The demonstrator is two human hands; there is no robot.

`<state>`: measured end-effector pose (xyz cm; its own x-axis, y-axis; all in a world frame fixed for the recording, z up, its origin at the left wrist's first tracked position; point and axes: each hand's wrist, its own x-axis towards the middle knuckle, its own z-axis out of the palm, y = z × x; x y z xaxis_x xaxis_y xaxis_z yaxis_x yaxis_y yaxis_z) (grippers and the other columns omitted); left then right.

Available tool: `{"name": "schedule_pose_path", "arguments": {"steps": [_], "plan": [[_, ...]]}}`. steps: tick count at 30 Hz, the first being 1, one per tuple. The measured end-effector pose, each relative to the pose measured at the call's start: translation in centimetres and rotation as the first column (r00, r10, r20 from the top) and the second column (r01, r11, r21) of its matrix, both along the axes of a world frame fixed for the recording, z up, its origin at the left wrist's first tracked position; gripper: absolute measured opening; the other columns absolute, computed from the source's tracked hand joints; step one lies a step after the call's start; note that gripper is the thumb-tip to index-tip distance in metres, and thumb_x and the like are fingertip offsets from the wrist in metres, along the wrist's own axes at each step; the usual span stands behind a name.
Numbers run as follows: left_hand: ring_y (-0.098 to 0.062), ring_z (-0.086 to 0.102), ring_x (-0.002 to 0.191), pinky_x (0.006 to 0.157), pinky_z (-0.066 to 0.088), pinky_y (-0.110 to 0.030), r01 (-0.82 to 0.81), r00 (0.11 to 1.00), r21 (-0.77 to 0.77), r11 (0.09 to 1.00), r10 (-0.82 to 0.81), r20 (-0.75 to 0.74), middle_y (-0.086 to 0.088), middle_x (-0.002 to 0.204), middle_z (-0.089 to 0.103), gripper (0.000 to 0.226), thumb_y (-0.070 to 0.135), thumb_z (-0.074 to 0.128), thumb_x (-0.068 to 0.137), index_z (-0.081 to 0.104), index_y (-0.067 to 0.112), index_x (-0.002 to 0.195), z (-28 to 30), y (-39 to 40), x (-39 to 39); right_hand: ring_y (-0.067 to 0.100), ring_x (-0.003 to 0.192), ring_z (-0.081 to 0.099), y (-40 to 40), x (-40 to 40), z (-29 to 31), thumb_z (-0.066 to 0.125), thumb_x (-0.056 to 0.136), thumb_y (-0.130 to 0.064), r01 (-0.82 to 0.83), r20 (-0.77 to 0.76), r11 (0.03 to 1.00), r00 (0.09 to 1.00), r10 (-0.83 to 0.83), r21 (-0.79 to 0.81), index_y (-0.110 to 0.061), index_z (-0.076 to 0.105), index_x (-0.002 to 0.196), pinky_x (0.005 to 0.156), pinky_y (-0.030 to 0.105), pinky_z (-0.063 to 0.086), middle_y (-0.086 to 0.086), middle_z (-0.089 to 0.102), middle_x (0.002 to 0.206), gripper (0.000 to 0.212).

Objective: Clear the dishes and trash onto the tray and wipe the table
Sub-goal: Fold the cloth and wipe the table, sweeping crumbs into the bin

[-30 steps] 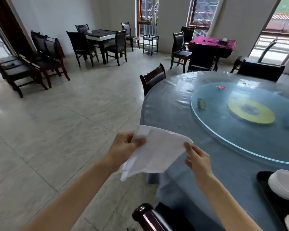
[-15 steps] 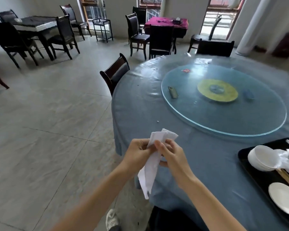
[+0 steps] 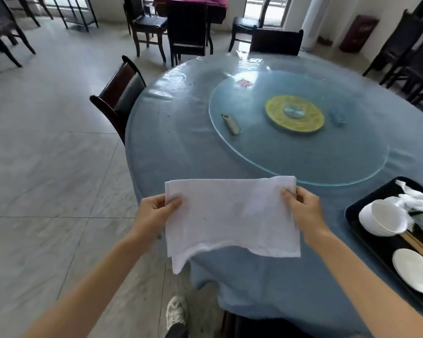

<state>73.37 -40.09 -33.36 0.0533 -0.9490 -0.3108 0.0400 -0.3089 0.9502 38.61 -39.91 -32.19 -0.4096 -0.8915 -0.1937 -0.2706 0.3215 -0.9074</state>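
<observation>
Here I hold the cloth (image 3: 231, 215) spread flat between both hands, above the near edge of the table (image 3: 181, 142). My left hand (image 3: 154, 215) pinches the upper left corner, thumb on top and fingers curled beneath. My right hand (image 3: 303, 211) pinches the upper right corner the same way. The cloth hangs from that top edge, its lower edge sagging unevenly, and its lower left corner droops past the table's rim over the floor (image 3: 47, 191). I cannot tell whether any part of it touches the tabletop.

The table is round, covered in blue with a clear film over it. A glass turntable (image 3: 303, 157) sits on it, with a yellow disc (image 3: 294, 116) at its middle. On the glass lie a small greyish object (image 3: 231, 123) near the left rim, a blue object (image 3: 337, 115) just right of the disc, and a red scrap (image 3: 244, 83) at the far side.

At the right a black tray (image 3: 366, 230) rests on the table. In it are stacked white bowls (image 3: 382, 217), crumpled tissue (image 3: 418, 201) behind them, chopsticks (image 3: 419, 245) and a white plate (image 3: 414, 270) nearer me.

A dark chair (image 3: 119, 93) stands tucked in at the table's left, another chair back (image 3: 276, 41) at its far side. My shoe (image 3: 176, 313) shows below.
</observation>
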Motion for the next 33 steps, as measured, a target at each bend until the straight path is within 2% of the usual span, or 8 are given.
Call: {"name": "schedule_pose_path", "arguments": {"steps": [7, 13, 17, 20, 23, 27, 29, 33], "plan": [[-0.019, 0.076, 0.075, 0.064, 0.062, -0.029, -0.014, 0.999, 0.108, 0.994, 0.018, -0.039, -0.01, 0.093, 0.08, 0.007, 0.013, 0.076, 0.088, 0.083, 0.013, 0.086, -5.2, -5.7, 5.6, 0.021, 0.082, 0.061, -4.8, -2.9, -3.0, 0.066, 0.099, -0.021, 0.054, -0.168, 0.991, 0.985, -0.033, 0.122, -0.014, 0.072, 0.096, 0.073, 0.035, 0.05, 0.001, 0.071, 0.092, 0.01], [-0.023, 0.076, 0.083, 0.073, 0.062, -0.037, 0.082, 0.997, 0.231, 0.969, -0.084, -0.003, -0.013, 0.1, 0.079, 0.008, 0.011, 0.072, 0.092, 0.079, 0.012, 0.095, -9.9, -8.9, 6.7, 0.032, 0.098, 0.067, -8.4, -3.3, -6.4, 0.058, 0.1, -0.019, -0.042, -0.42, 0.942, 0.887, 0.189, 0.334, -0.009, 0.073, 0.102, 0.085, 0.042, 0.053, 0.008, 0.075, 0.102, 0.018], [-0.029, 0.071, 0.091, 0.088, 0.058, -0.048, 0.033, 0.979, 0.248, 0.968, -0.081, 0.185, -0.014, 0.102, 0.076, 0.015, 0.004, 0.068, 0.094, 0.074, 0.001, 0.107, -12.7, -10.5, 5.8, 0.033, 0.112, 0.065, -10.4, -2.6, -9.7, 0.056, 0.1, -0.018, 0.019, -0.445, 0.916, 0.878, 0.176, 0.4, -0.01, 0.074, 0.114, 0.089, 0.037, 0.05, 0.011, 0.074, 0.114, 0.024], [-0.029, 0.069, 0.099, 0.09, 0.055, -0.043, -0.025, 0.843, 0.152, 0.988, -0.061, 0.534, -0.012, 0.109, 0.073, 0.024, 0.009, 0.066, 0.092, 0.069, 0.005, 0.115, -14.1, -10.7, 5.3, 0.037, 0.127, 0.055, -10.8, -1.9, -12.6, 0.054, 0.099, -0.018, 0.055, -0.501, 0.849, 0.827, 0.256, 0.525, -0.011, 0.057, 0.14, 0.103, 0.044, 0.048, 0.016, 0.062, 0.137, 0.042], [-0.033, 0.061, 0.106, 0.089, 0.051, -0.044, 0.109, 0.625, -0.059, 0.992, -0.022, 0.78, -0.014, 0.117, 0.064, 0.036, 0.011, 0.066, 0.089, 0.062, 0.007, 0.124, -14.9, -9.0, 4.0, 0.04, 0.136, 0.043, -9.3, 0.1, -15.4, 0.059, 0.1, -0.029, -0.041, -0.566, 0.823, 0.706, 0.425, 0.567, -0.016, 0.041, 0.152, 0.105, 0.048, 0.044, 0.018, 0.043, 0.151, 0.057], [-0.033, 0.053, 0.128, 0.102, 0.049, -0.047, 0.53, 0.509, -0.194, 0.825, -0.126, 0.852, -0.006, 0.138, 0.059, 0.048, 0.027, 0.07, 0.086, 0.062, 0.014, 0.132, -15.5, -7.6, 0.1, 0.033, 0.154, 0.023, -7.5, 3.0, -17.9, 0.064, 0.099, -0.044, -0.414, -0.624, 0.794, 0.492, 0.607, 0.445, -0.029, 0.037, 0.159, 0.12, 0.048, 0.029, 0.011, 0.023, 0.169, 0.068], [-0.03, 0.033, 0.149, 0.119, 0.033, -0.047, 0.683, 0.437, -0.177, 0.708, -0.202, 0.877, -0.001, 0.155, 0.046, 0.061, 0.044, 0.067, 0.086, 0.056, 0.024, 0.143, -16.2, -7.5, -2.2, 0.031, 0.158, 0.016, -7.2, 3.8, -18.8, 0.06, 0.098, -0.054, -0.565, -0.661, 0.725, 0.373, 0.651, 0.395, -0.039, 0.035, 0.159, 0.122, 0.049, 0.026, 0.009, 0.016, 0.172, 0.068], [-0.027, 0.003, 0.158, 0.124, 0.002, -0.057, 0.746, 0.214, -0.017, 0.666, -0.214, 0.953, 0.001, 0.171, 0.01, 0.075, 0.076, 0.039, 0.087, 0.02, 0.054, 0.155, -19.0, -6.4, -5.8, 0.035, 0.16, -0.002, -6.6, 4.2, -20.8, 0.036, 0.09, -0.081, -0.681, -0.715, 0.606, 0.172, 0.678, 0.411, -0.056, 0.021, 0.156, 0.124, 0.062, 0.011, 0.008, -0.003, 0.174, 0.073]]}}
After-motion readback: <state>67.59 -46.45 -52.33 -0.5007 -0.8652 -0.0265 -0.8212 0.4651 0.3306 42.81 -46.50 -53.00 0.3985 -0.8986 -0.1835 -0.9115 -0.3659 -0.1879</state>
